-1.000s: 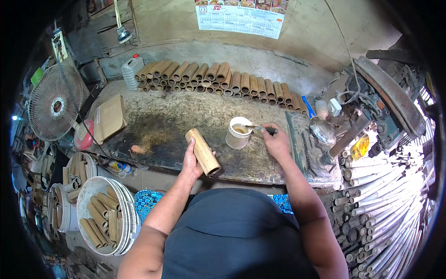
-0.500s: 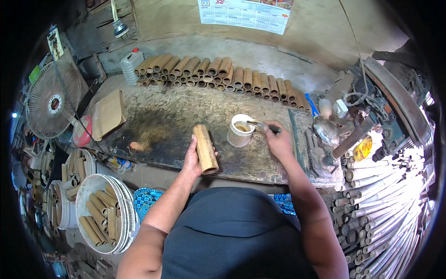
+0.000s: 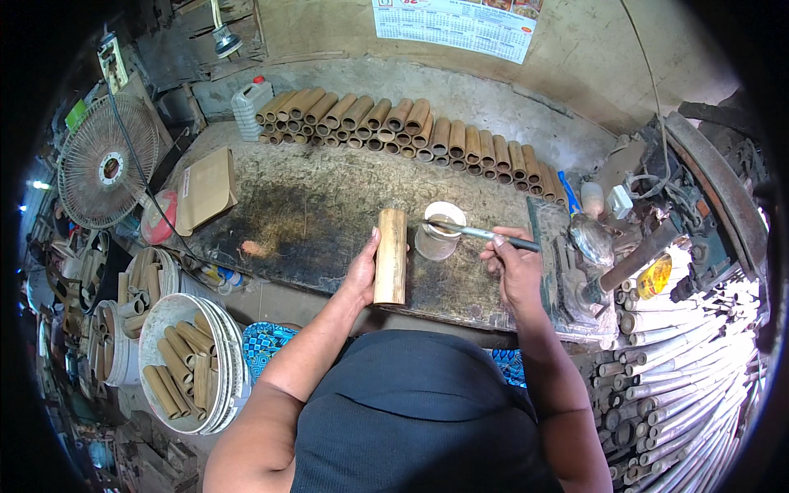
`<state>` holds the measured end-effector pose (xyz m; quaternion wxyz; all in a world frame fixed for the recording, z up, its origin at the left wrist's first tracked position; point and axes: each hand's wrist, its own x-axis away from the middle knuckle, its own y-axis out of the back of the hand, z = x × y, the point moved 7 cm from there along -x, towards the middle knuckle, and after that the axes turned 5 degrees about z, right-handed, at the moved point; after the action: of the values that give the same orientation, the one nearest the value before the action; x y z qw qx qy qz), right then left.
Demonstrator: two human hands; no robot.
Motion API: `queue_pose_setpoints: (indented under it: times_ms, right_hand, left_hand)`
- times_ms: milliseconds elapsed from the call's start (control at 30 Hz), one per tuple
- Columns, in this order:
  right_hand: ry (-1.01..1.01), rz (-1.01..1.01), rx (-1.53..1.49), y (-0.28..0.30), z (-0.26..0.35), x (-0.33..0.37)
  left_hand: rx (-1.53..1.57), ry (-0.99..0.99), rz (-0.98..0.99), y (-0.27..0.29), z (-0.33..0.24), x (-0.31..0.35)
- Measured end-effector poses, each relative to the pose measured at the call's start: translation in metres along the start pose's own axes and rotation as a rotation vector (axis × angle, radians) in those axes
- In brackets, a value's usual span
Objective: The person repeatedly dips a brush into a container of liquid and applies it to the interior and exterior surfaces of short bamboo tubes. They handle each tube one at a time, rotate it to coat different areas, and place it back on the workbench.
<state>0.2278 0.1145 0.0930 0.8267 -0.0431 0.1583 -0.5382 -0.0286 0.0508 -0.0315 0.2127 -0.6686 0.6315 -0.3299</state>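
Observation:
My left hand (image 3: pixel 362 269) is closed around a pale bamboo tube (image 3: pixel 391 259), held nearly upright over the front of the workbench (image 3: pixel 312 205). In my right hand (image 3: pixel 516 269) is a slim brush (image 3: pixel 481 233) with a dark handle end, its tip pointing left toward the tube. The brush crosses over the mouth of a whitish plastic cup (image 3: pixel 436 248), which stands on the bench between my hands. Whether the tip touches the cup's rim, I cannot tell. Liquid in the cup is mostly hidden by the brush now.
Stacked bamboo tubes (image 3: pixel 394 115) line the back of the bench beside a plastic jug (image 3: pixel 247 111). A cardboard piece (image 3: pixel 205 191) and a fan (image 3: pixel 109 168) are at left. White buckets (image 3: pixel 218 345) hold cut bamboo. Long poles (image 3: pixel 682 386) and clutter occupy the right side.
The brush has come up from the cup, now lying across its mouth with the tip toward the tube. My left hand has turned the tube from slanted to nearly upright. The view has shifted slightly.

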Motion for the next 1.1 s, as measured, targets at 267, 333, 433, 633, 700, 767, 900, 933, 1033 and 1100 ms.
queue_pose_setpoints:
  times_ms: [267,333,433,633,700,767,900,933,1033,1100]
  right_hand:
    - [-0.046,0.103,0.063,-0.031,-0.005,0.004]
    - [-0.054,0.111,0.079,-0.032,-0.007,0.003]
    - [-0.053,0.123,0.104,-0.035,-0.007,0.002]
    - [-0.068,0.129,0.130,-0.038,-0.007,0.002]
    - [-0.075,0.134,0.128,-0.038,-0.007,0.003]
    - [-0.082,0.152,0.129,-0.038,-0.007,0.005]
    - [-0.087,0.170,0.150,-0.038,-0.004,0.010]
    - [-0.085,0.171,0.161,-0.038,-0.003,0.011]
    - [-0.091,0.168,0.185,-0.038,-0.001,0.015]
    - [-0.097,0.170,0.186,-0.039,0.000,0.018]
  left_hand:
    - [0.045,-0.004,0.028,-0.009,0.001,0.001]
    - [0.048,-0.007,0.021,-0.009,0.000,0.003]
    - [0.047,-0.013,0.024,-0.010,-0.001,0.005]
    - [0.076,-0.014,0.050,-0.007,-0.001,0.003]
    - [0.066,-0.002,0.033,-0.004,0.000,0.002]
    - [0.067,-0.021,0.067,-0.006,-0.002,0.001]
    - [0.059,-0.024,0.031,-0.005,-0.002,0.002]
    - [0.050,-0.017,0.014,-0.004,-0.002,0.002]
    - [0.037,0.001,0.011,-0.003,0.000,0.001]
    - [0.039,0.025,0.038,-0.002,0.000,0.001]
